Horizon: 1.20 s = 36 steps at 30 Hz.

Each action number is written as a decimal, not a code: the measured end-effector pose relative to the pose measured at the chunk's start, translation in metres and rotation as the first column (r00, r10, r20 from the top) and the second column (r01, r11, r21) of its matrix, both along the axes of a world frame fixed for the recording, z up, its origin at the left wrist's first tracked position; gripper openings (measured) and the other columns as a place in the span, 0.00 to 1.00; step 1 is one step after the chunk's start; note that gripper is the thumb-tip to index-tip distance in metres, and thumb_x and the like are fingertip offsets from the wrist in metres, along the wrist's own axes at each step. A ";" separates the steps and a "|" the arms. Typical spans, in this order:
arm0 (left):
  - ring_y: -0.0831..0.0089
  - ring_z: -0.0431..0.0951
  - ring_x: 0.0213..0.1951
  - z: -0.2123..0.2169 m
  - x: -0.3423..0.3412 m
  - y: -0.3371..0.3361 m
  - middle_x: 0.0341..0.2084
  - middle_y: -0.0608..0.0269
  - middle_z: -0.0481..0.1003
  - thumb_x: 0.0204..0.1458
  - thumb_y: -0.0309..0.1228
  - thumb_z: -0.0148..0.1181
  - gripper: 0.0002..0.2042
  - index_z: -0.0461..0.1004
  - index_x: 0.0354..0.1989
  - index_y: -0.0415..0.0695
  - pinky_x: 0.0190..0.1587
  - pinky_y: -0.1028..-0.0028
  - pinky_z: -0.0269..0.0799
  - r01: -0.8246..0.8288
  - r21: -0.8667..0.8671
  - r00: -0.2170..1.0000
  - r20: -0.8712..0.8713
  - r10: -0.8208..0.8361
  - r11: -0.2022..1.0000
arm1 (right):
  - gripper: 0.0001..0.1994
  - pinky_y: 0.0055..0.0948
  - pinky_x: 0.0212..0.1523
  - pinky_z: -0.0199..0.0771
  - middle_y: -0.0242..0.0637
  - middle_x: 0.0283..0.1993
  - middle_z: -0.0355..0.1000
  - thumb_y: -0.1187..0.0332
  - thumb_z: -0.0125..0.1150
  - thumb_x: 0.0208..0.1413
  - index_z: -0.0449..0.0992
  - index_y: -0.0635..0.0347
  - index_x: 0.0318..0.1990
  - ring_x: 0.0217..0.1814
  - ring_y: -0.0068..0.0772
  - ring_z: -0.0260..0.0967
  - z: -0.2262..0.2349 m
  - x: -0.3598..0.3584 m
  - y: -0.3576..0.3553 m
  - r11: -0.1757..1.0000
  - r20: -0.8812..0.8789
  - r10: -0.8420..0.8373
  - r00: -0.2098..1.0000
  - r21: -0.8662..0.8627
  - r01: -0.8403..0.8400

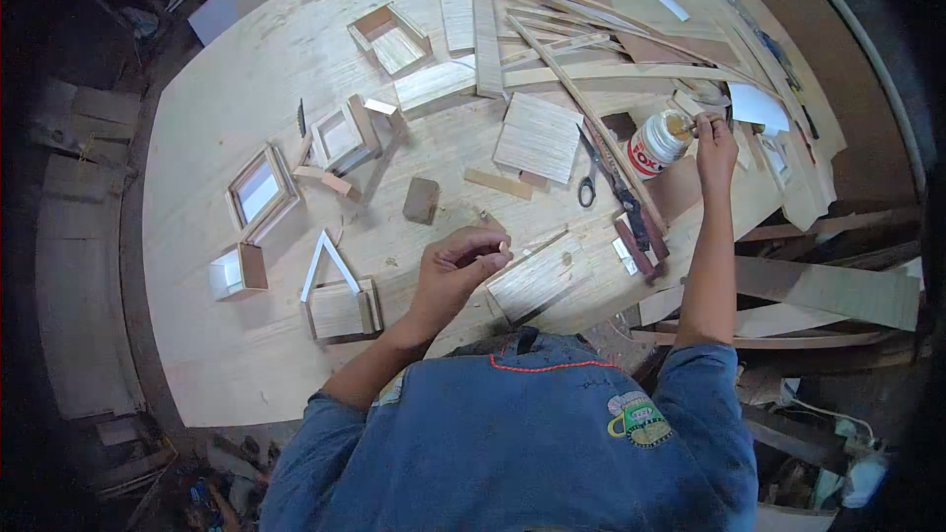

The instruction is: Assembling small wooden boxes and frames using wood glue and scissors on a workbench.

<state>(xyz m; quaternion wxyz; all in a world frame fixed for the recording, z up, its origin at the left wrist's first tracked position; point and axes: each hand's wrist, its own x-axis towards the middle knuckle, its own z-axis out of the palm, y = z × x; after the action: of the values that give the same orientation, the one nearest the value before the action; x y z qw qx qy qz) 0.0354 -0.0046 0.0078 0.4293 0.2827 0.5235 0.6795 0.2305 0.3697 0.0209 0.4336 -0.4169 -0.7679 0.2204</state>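
Note:
My left hand (455,274) is closed in a pinch over the near middle of the worktable, gripping a small light wooden piece (505,248). Just right of it lies a flat wooden panel (540,276). Away to the right, the fingers of my right hand (716,146) are closed at the mouth of a jar (654,148). The jar is tilted, with a red and white label and yellowish glue-like paste at its rim. A thin stick (689,126) seems to run from those fingers into the opening; its tip is hidden.
Scissors (586,172) lie beside a square wooden board (537,138). Small wooden frames and boxes, such as an open box (390,39) and a square frame (262,193), stand on the left. Long wooden strips (591,5) cross the far right. A small brown block (421,200) sits centrally.

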 end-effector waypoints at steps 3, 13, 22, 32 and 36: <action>0.76 0.75 0.39 0.001 0.001 0.000 0.34 0.61 0.77 0.47 0.23 0.62 0.09 0.76 0.39 0.37 0.44 0.77 0.69 -0.005 0.077 1.000 -0.031 0.008 0.997 | 0.10 0.26 0.32 0.66 0.37 0.29 0.72 0.66 0.56 0.55 0.75 0.65 0.34 0.28 0.27 0.67 0.010 -0.003 -0.013 0.997 0.028 -0.058 0.998 0.058 0.056; 0.80 0.75 0.36 0.007 0.005 0.005 0.33 0.64 0.76 0.49 0.22 0.61 0.08 0.77 0.37 0.38 0.41 0.80 0.70 0.000 0.060 0.998 0.062 -0.004 0.998 | 0.06 0.22 0.26 0.69 0.38 0.27 0.73 0.74 0.61 0.48 0.78 0.65 0.33 0.25 0.25 0.71 0.051 -0.040 -0.190 0.795 -0.074 0.592 0.803 -0.114 -0.596; 0.78 0.76 0.32 0.002 0.011 0.016 0.29 0.61 0.78 0.46 0.22 0.64 0.09 0.77 0.37 0.36 0.38 0.78 0.72 -0.020 0.091 0.973 -0.229 0.040 0.996 | 0.06 0.24 0.23 0.68 0.41 0.24 0.74 0.73 0.62 0.47 0.80 0.63 0.34 0.22 0.27 0.71 0.028 -0.055 -0.242 0.736 -0.083 0.593 0.801 -0.346 -0.581; 0.75 0.74 0.23 0.021 0.006 0.018 0.21 0.60 0.75 0.42 0.22 0.66 0.06 0.78 0.31 0.39 0.25 0.78 0.67 0.002 0.072 0.768 -0.639 0.045 0.997 | 0.06 0.24 0.23 0.68 0.43 0.24 0.74 0.73 0.62 0.48 0.80 0.63 0.34 0.22 0.28 0.72 0.017 -0.045 -0.242 0.691 -0.147 0.614 0.776 -0.376 -0.618; 0.73 0.76 0.25 0.020 0.008 0.016 0.25 0.57 0.77 0.44 0.20 0.64 0.07 0.79 0.34 0.39 0.27 0.78 0.71 0.062 0.094 0.750 -0.661 0.016 0.994 | 0.06 0.24 0.24 0.69 0.42 0.24 0.74 0.73 0.62 0.46 0.79 0.64 0.33 0.23 0.27 0.72 0.022 -0.046 -0.247 0.708 -0.146 0.600 0.787 -0.363 -0.606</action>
<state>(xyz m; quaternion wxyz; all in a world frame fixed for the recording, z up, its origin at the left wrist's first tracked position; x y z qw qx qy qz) 0.0437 0.0112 0.0277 0.2085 0.5342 0.5997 0.5581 0.1849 0.1224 0.0430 0.2522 -0.2192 -0.7979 0.5017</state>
